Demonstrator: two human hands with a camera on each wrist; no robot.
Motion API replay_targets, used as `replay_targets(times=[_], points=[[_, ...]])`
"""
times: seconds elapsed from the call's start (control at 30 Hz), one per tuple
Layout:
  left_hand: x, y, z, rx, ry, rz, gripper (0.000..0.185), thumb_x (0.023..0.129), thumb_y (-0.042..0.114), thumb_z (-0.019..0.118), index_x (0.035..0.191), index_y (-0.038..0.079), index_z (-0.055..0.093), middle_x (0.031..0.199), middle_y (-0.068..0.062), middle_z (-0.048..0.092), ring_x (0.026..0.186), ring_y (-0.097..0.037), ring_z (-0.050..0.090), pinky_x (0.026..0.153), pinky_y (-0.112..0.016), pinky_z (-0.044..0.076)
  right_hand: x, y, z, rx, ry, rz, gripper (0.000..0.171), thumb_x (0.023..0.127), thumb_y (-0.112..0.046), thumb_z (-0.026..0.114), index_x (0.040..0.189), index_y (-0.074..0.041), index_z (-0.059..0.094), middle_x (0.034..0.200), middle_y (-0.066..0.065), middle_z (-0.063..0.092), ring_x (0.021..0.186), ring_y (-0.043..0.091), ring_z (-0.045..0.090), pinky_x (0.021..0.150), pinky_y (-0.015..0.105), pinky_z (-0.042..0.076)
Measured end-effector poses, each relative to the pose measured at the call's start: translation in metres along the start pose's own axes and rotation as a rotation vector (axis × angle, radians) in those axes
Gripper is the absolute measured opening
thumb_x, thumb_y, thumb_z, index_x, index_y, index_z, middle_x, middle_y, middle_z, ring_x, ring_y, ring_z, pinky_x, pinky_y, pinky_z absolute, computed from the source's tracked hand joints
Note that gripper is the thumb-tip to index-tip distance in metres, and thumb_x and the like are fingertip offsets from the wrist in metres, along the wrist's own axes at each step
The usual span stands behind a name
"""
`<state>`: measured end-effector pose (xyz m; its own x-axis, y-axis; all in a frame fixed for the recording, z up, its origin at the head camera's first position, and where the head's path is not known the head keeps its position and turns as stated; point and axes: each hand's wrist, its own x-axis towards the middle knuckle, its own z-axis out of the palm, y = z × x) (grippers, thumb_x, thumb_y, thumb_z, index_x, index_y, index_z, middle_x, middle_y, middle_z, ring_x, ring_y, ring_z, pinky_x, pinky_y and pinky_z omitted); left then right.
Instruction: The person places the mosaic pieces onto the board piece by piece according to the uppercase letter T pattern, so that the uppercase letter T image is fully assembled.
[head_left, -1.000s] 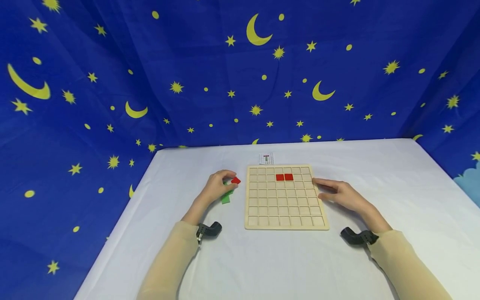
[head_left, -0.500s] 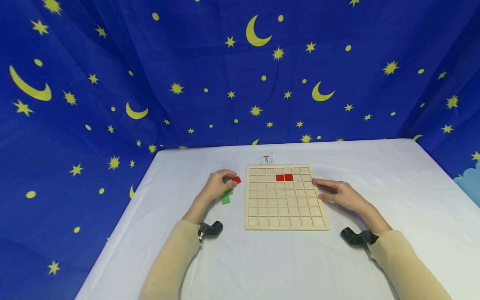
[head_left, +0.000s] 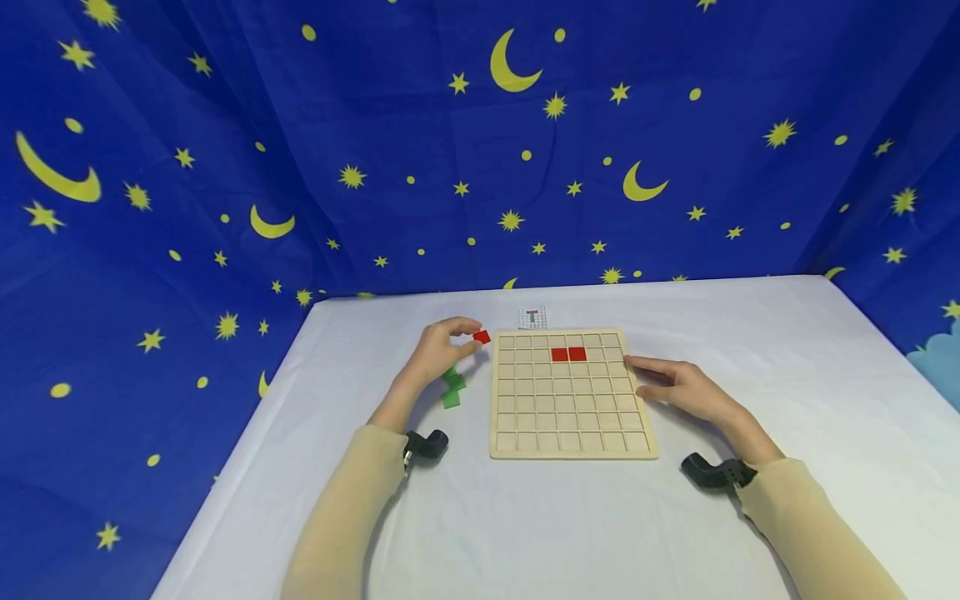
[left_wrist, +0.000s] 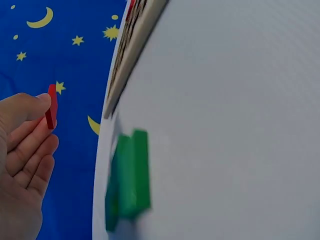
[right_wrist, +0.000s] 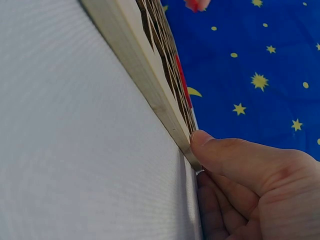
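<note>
The fingers [head_left: 459, 327] of the left hand [head_left: 438, 354] pinch a small red tile [head_left: 482, 337] between thumb and fingertips, and they hold it in the air, just beside the far left corner of the wooden grid board [head_left: 572, 446]. Under this hand some green tiles [head_left: 452, 388] lie on the white table [head_left: 525, 525], near the left edge of the board. The right hand [head_left: 686, 392] rests at the right edge of the board with its fingers nearly straight; its thumb touches the rim, and it seems to grip nothing. Two red tiles [head_left: 568, 354] sit side by side in the board's second row from the far edge. A small pattern card [head_left: 532, 317] lies just beyond the board's far edge.
</note>
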<state>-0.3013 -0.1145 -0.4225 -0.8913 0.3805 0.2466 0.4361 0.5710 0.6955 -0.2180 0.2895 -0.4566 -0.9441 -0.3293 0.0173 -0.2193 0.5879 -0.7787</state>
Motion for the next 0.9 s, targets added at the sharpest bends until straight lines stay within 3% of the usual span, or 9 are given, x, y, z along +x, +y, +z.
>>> replay_targets(times=[0.37, 0.9], points=[[0.02, 0.023, 0.02, -0.004, -0.064, 0.083, 0.032, 0.087, 0.015, 0.069, 0.116, 0.003, 0.066, 0.112, -0.006, 0.066, 0.106, -0.022, 0.059, 0.094, -0.038, 0.045, -0.001, -0.002, -0.001, 0.02, -0.004, 0.011, 0.058, 0.088, -0.027, 0.068, 0.139, -0.009, 0.048, 0.143, 0.014, 0.042, 0.133, 0.035, 0.032, 0.107, 0.053, 0.026], [0.041, 0.046, 0.047, -0.039, -0.161, 0.128, 0.032, 0.088, 0.014, 0.068, 0.119, 0.003, 0.064, 0.114, -0.005, 0.065, 0.108, -0.02, 0.058, 0.093, -0.034, 0.045, -0.003, -0.006, -0.001, 0.033, -0.011, 0.012, 0.057, 0.088, -0.023, 0.068, 0.139, -0.008, 0.047, 0.143, 0.014, 0.042, 0.134, 0.035, 0.031, 0.107, 0.054, 0.025]])
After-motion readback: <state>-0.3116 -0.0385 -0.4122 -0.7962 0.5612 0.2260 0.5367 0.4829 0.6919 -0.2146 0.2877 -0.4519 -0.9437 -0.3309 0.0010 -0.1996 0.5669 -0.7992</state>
